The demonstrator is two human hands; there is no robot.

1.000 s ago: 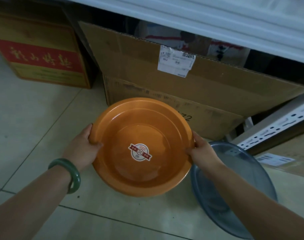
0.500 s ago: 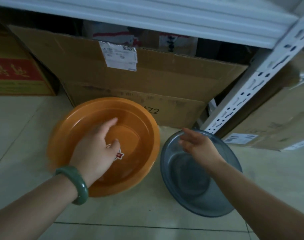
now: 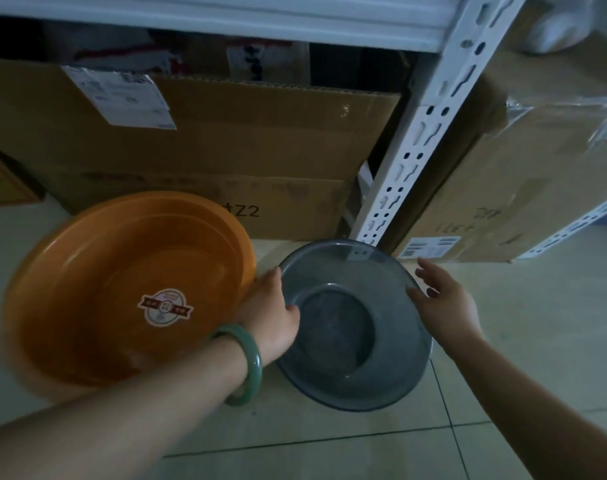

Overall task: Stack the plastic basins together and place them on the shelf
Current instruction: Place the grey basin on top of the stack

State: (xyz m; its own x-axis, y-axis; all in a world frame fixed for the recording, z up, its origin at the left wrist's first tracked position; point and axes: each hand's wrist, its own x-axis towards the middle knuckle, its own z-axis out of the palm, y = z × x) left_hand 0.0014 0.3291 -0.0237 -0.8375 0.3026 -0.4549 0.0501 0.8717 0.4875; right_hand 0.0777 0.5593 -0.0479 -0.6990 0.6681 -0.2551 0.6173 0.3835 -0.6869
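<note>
Grey translucent plastic basin (image 3: 347,323) sits on the tiled floor (image 3: 520,323) beside the orange basin (image 3: 122,289), looking light, stiff and slick, best gripped at opposite rim edges, where left hand (image 3: 270,313) and right hand (image 3: 444,303) spread unclosed.

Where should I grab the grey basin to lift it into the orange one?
Take the grey basin by its rim at opposite sides, left hand from the left, right hand from the right. It sits upright and wide on the floor, so a two-sided rim hold should keep it level over the orange basin.
</note>
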